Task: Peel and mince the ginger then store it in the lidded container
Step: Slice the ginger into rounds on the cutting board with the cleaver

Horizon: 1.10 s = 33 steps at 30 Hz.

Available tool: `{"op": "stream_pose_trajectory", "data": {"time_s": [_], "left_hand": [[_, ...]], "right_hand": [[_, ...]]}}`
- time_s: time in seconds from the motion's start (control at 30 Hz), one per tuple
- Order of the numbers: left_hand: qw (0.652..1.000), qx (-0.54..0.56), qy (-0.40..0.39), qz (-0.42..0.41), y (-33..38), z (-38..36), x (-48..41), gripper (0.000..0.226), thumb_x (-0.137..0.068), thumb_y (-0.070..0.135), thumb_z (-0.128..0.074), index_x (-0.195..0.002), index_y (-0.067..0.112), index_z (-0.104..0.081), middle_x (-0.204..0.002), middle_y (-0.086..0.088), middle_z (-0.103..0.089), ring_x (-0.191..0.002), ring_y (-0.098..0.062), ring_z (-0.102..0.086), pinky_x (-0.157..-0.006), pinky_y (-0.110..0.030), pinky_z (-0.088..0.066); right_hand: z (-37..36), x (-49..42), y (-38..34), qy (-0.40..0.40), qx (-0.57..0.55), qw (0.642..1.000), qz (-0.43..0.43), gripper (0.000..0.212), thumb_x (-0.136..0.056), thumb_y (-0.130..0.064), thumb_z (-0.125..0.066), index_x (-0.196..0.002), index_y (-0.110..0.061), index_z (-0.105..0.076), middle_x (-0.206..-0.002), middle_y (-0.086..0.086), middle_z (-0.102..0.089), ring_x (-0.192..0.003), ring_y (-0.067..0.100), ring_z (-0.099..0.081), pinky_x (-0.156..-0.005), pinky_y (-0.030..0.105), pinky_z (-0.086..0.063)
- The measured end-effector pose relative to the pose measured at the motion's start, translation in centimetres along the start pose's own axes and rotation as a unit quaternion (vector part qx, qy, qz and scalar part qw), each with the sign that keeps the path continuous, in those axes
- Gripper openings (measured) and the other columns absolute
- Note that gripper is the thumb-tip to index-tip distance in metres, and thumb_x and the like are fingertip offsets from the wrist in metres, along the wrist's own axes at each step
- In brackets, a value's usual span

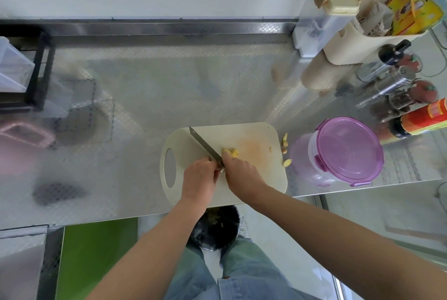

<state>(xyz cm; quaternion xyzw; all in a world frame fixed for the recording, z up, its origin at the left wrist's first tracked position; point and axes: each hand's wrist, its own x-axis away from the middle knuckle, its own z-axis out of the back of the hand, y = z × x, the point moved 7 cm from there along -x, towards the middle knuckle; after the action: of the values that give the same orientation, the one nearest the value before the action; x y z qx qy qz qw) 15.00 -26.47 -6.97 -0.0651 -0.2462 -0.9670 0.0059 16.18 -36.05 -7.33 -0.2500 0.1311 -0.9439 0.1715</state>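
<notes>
A cream cutting board (242, 133) lies on the steel counter near its front edge. My left hand (199, 176) grips the handle of a knife (203, 145) whose blade points up and to the left across the board. My right hand (242, 171) holds down a small yellow piece of peeled ginger (231, 152) with curled fingertips, right beside the blade. A clear round container with a purple clip lid (348, 150) stands shut to the right of the board.
Ginger scraps (285, 141) lie at the board's right edge. Bottles and shakers (391, 87) and a cream caddy (362, 41) crowd the back right. A black rack (36, 70) stands at the left. A dark bin with peels (215, 222) sits on the floor below.
</notes>
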Motion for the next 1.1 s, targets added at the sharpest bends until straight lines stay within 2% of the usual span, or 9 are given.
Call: {"op": "stream_pose_trajectory", "data": {"time_s": [0.1, 0.2, 0.27, 0.37, 0.5, 0.73, 0.83, 0.93, 1.1], "left_hand": [[1.0, 0.006, 0.0, 0.001, -0.2, -0.1, -0.1, 0.011, -0.088, 0.018, -0.066, -0.085, 0.017, -0.076, -0.083, -0.004, -0.07, -0.074, -0.027, -0.062, -0.057, -0.032, -0.043], [1.0, 0.01, -0.005, -0.001, -0.4, -0.2, -0.2, 0.011, -0.089, 0.019, -0.066, -0.085, 0.018, -0.076, -0.083, -0.003, -0.07, -0.074, -0.027, -0.063, -0.057, -0.031, -0.041], [1.0, 0.019, -0.001, 0.003, -0.5, -0.2, 0.0, 0.01, -0.087, 0.018, -0.067, -0.084, 0.017, -0.076, -0.08, -0.004, -0.069, -0.072, -0.027, -0.063, -0.057, -0.03, -0.039], [0.999, 0.03, 0.011, 0.01, -0.6, -0.1, 0.3, 0.005, -0.085, 0.016, -0.07, -0.084, 0.017, -0.075, -0.078, -0.002, -0.067, -0.07, -0.026, -0.062, -0.058, -0.03, -0.042], [0.999, 0.029, 0.008, 0.013, -0.6, -0.1, 0.6, 0.006, -0.087, 0.018, -0.068, -0.088, 0.016, -0.073, -0.083, -0.003, -0.066, -0.072, -0.025, -0.061, -0.063, -0.035, -0.05], [0.999, -0.004, 0.035, 0.024, -0.3, 0.5, 1.8, 0.015, -0.081, 0.019, -0.073, -0.095, 0.018, -0.067, -0.086, -0.002, -0.062, -0.074, -0.024, -0.061, -0.057, -0.032, -0.045], [0.999, -0.016, 0.04, 0.033, -0.3, 0.6, 1.9, 0.008, -0.078, 0.016, -0.076, -0.084, 0.019, -0.072, -0.076, 0.0, -0.062, -0.066, -0.023, -0.06, -0.051, -0.027, -0.035], [0.998, -0.019, 0.038, 0.039, -0.4, 0.4, 1.7, 0.006, -0.076, 0.015, -0.078, -0.076, 0.019, -0.074, -0.07, 0.001, -0.061, -0.061, -0.022, -0.059, -0.048, -0.026, -0.034], [0.999, -0.027, 0.03, 0.032, -0.4, 0.3, 1.4, 0.004, -0.081, 0.018, -0.075, -0.077, 0.019, -0.076, -0.072, 0.0, -0.064, -0.064, -0.022, -0.06, -0.05, -0.025, -0.033]], "right_hand": [[0.0, -0.1, 0.1, -0.001, -0.001, 1.0, 0.006, 0.029, -0.093, 0.0, -0.037, -0.117, -0.014, -0.033, -0.091, 0.01, -0.061, -0.073, 0.032, -0.06, -0.059, 0.04, -0.046], [0.2, 0.1, 0.2, -0.001, 0.0, 1.0, -0.001, 0.027, -0.094, -0.002, -0.036, -0.119, -0.013, -0.033, -0.092, 0.011, -0.061, -0.074, 0.033, -0.058, -0.058, 0.038, -0.04], [0.5, 0.0, 0.6, 0.001, -0.024, 0.999, -0.025, 0.017, -0.098, -0.008, -0.037, -0.114, -0.013, -0.034, -0.093, 0.012, -0.061, -0.077, 0.035, -0.058, -0.06, 0.039, -0.04], [1.0, 0.0, 1.4, 0.01, -0.076, 0.995, -0.061, 0.011, -0.101, -0.019, -0.04, -0.108, -0.012, -0.035, -0.092, 0.014, -0.06, -0.081, 0.036, -0.057, -0.064, 0.043, -0.047], [1.4, 0.3, 1.7, 0.022, -0.121, 0.99, -0.075, 0.012, -0.1, -0.019, -0.041, -0.106, -0.011, -0.036, -0.091, 0.018, -0.061, -0.08, 0.038, -0.058, -0.068, 0.05, -0.051], [3.4, 1.7, 0.9, 0.04, -0.103, 0.994, -0.012, 0.014, -0.1, -0.018, -0.042, -0.095, -0.017, -0.029, -0.075, 0.008, -0.051, -0.064, 0.031, -0.048, -0.054, 0.036, -0.035], [3.1, 2.0, 0.4, 0.032, -0.069, 0.997, 0.005, 0.013, -0.1, -0.02, -0.041, -0.096, -0.017, -0.029, -0.075, 0.007, -0.05, -0.066, 0.033, -0.049, -0.054, 0.036, -0.036], [2.7, 2.0, 0.1, 0.016, -0.028, 0.999, 0.002, 0.012, -0.099, -0.016, -0.04, -0.11, -0.013, -0.035, -0.081, 0.007, -0.05, -0.067, 0.031, -0.048, -0.057, 0.034, -0.033], [2.4, 2.0, 0.1, 0.022, -0.009, 1.0, -0.003, 0.017, -0.099, -0.012, -0.037, -0.115, -0.012, -0.034, -0.079, 0.004, -0.046, -0.067, 0.03, -0.049, -0.056, 0.035, -0.032]]}}
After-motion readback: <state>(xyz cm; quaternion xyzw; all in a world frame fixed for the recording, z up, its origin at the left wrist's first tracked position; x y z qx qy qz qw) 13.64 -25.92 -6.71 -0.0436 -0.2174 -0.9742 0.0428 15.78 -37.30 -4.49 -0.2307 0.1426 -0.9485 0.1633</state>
